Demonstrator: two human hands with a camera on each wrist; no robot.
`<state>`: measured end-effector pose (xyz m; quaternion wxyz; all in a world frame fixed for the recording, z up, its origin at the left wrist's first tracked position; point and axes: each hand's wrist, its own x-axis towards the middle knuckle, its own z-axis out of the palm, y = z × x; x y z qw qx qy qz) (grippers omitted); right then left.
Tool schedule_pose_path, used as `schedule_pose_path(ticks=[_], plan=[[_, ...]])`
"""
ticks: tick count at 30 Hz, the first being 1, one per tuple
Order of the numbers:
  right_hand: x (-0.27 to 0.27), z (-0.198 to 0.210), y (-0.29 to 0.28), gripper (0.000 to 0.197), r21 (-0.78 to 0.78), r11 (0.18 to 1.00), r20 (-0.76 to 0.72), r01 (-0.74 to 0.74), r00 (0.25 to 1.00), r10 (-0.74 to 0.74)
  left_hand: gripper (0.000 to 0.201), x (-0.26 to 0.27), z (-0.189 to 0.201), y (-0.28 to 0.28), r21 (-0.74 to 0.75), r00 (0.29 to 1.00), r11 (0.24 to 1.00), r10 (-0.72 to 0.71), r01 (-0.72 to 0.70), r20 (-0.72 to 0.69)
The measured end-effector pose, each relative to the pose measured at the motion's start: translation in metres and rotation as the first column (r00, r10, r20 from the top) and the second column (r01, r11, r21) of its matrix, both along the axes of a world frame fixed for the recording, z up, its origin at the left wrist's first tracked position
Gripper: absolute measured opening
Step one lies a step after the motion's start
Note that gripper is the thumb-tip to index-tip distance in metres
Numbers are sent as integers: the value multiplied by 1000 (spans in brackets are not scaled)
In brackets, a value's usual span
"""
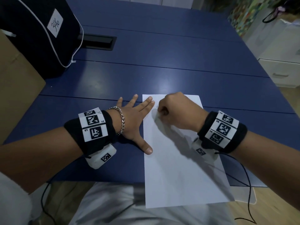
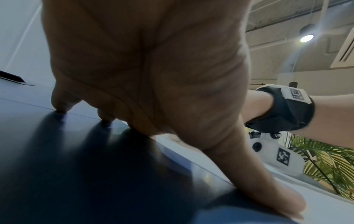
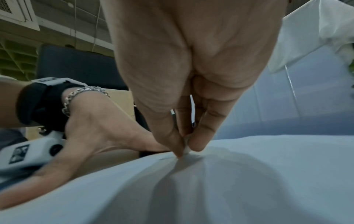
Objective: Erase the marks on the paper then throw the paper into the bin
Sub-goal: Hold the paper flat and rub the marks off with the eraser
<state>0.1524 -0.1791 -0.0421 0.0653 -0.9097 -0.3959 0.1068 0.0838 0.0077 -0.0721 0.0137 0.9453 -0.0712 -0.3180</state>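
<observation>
On the blue table [image 1: 162, 65] a white paper [image 1: 178, 168] is laid flat, its near end overhanging the edge. It is pinned by the spread, straight fingers of the left hand [image 1: 134, 120]. Only from the right wrist is a small white eraser [image 3: 186, 149] seen, pinched by the right hand [image 1: 180, 111] against the sheet.

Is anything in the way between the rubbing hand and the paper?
Nothing visible. The right hand pinches a small white eraser with its tip already on the paper. The left hand lies flat beside it, fingertips and thumb on the paper's left edge. No bin is in view.
</observation>
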Motion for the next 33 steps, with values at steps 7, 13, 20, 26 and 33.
schedule_pose_path(ticks=[7,13,20,26,33], plan=[[-11,-2,2,13,33,996,-21,-86,996,87,172,0,0,0,-4,1000,1000,-1,1,8],[12,-5,-16,9,48,999,-5,1,1000,-1,165,-7,-3,5,-64,999,998,-10,13,45],[8,-5,-10,11,72,997,-12,19,1000,-18,168,-8,-3,5,-33,999,998,-44,45,25],[-34,-3,-5,11,29,980,-66,-195,978,196,168,-8,-3,5,-35,999,999,-38,39,24],[-9,-1,1,10,55,989,-4,-139,990,140,170,-8,-2,4,-29,999,999,-28,29,18]])
